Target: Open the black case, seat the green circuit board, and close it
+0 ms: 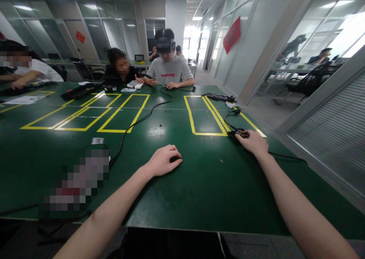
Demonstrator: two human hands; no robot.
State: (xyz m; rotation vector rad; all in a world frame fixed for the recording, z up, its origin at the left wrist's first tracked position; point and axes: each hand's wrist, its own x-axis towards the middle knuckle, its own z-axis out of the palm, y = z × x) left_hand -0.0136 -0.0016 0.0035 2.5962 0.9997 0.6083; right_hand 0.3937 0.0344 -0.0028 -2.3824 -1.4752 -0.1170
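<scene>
My left hand (164, 160) rests on the green tabletop with its fingers loosely curled. A dark gap shows between thumb and index finger, and I see nothing held there. Farther right, my right hand (256, 142) closes over a small black object with coloured bits (240, 132), on the yellow tape near the table's right side. The fingers hide part of this object, so its kind is unclear. A black cord with a plug (237, 111) lies just beyond it. Another black cable (288, 157) runs out to the right of my wrist.
Yellow tape rectangles (194, 132) mark the green table (199, 198). A long black cable (124, 137) crosses it on the left, near a blurred-out object (82, 179) and a small label (98, 140). A folded black tripod-like thing (220, 97) lies at the back right. Several people sit opposite.
</scene>
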